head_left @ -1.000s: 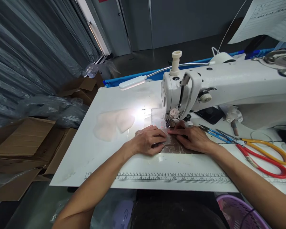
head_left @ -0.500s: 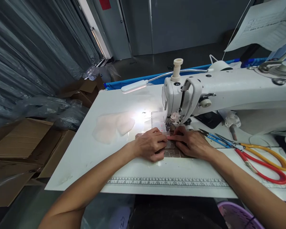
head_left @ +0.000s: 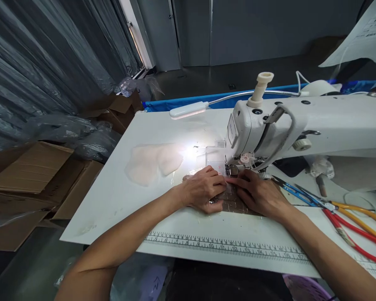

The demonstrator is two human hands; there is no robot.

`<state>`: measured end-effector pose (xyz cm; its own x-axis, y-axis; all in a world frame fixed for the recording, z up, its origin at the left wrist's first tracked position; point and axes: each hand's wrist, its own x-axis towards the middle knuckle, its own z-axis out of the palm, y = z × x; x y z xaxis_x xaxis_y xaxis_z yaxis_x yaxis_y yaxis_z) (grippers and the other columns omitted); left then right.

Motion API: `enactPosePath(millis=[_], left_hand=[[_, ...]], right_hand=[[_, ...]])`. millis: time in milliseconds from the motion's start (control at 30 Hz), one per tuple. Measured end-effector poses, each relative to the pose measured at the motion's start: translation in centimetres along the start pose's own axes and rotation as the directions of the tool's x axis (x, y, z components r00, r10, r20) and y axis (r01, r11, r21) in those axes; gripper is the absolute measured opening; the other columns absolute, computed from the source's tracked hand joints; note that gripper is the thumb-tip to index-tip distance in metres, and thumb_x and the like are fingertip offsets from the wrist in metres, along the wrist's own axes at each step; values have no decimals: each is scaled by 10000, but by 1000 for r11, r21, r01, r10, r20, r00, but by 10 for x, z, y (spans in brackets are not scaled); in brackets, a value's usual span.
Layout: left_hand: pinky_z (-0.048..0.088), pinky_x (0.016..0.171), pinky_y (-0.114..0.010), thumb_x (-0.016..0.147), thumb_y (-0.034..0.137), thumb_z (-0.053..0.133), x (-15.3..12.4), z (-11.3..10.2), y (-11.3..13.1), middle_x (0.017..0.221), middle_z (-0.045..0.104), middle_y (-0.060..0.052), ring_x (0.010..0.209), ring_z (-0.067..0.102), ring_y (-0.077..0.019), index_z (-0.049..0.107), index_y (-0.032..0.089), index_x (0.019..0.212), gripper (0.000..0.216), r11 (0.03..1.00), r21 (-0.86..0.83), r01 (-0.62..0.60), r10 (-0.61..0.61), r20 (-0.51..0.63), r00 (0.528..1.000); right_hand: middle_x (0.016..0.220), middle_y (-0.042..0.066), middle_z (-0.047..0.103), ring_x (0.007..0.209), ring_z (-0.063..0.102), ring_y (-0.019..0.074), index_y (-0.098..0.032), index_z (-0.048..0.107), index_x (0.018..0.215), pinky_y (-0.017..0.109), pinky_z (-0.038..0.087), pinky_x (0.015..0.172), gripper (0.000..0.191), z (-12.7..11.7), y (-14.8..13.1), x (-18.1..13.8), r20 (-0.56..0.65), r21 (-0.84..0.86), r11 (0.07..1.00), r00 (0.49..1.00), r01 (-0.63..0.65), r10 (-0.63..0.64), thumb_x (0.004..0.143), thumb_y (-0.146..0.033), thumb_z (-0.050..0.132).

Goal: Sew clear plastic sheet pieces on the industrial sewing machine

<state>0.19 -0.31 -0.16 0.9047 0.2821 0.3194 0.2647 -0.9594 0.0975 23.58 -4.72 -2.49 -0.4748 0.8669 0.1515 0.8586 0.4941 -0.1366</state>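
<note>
A piece of brown, shiny, see-through material (head_left: 238, 205) lies at the needle end of a white sewing machine (head_left: 335, 125). My left hand (head_left: 205, 190) is closed on its left part, fingers curled under. From the other side my right hand (head_left: 260, 192) grips the same piece, its index finger reaching toward my left fingertips. Both hands are just in front of the metal presser foot (head_left: 232, 169). My fingers cover much of the material, and the fingertip contact is partly hidden.
A small lamp (head_left: 189, 110) lights the white table (head_left: 113, 200). Pale translucent pieces (head_left: 153, 163) lie to the left. Blue-and-red-handled scissors (head_left: 301, 195) lie beside my right forearm, with yellow handles among them. A printed ruler (head_left: 225, 246) runs along the front edge; cardboard boxes (head_left: 34, 167) stand left.
The view has turned slightly, so the machine and scissors sit farther right in the picture. Both hands stay on the brown material by the presser foot, almost unmoved.
</note>
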Motion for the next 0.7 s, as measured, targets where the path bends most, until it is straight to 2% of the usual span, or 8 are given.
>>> enactPosePath(millis=[200,367,533,700], left_hand=[[434,785,-393,803,307,515,0,0,0,961,634,-106,781,538,-205,677,128,982,300,998,1,57,-57,32,998],[443,805,-391,807,290,511,0,1,-1,1085,630,-124,817,553,-207,666,101,1042,339,997,-15,70,-70,2,998],[442,844,-402,821,310,512,0,-1,-4,1106,625,-130,863,563,-221,648,96,1096,374,996,-24,92,-91,19,996],[435,872,-424,833,342,519,1,-3,-6,1140,609,-143,912,561,-243,622,85,1153,423,993,-15,120,-119,43,992]], right_hand=[[1019,88,674,790,611,201,-319,597,1295,269,443,595,413,-1,3,-3,-16,94,994,998,57,-56,894,-339,498],[1016,92,676,776,612,208,-326,589,1302,274,437,576,413,0,3,-4,-1,69,997,1000,28,-28,904,-349,482],[1007,87,681,764,615,198,-328,606,1281,261,426,557,396,-1,0,-4,-7,39,999,999,38,-37,909,-363,476],[1073,116,671,793,638,231,-309,576,1317,280,430,536,423,-2,-4,-4,-26,-19,999,999,32,-33,917,-339,443]])
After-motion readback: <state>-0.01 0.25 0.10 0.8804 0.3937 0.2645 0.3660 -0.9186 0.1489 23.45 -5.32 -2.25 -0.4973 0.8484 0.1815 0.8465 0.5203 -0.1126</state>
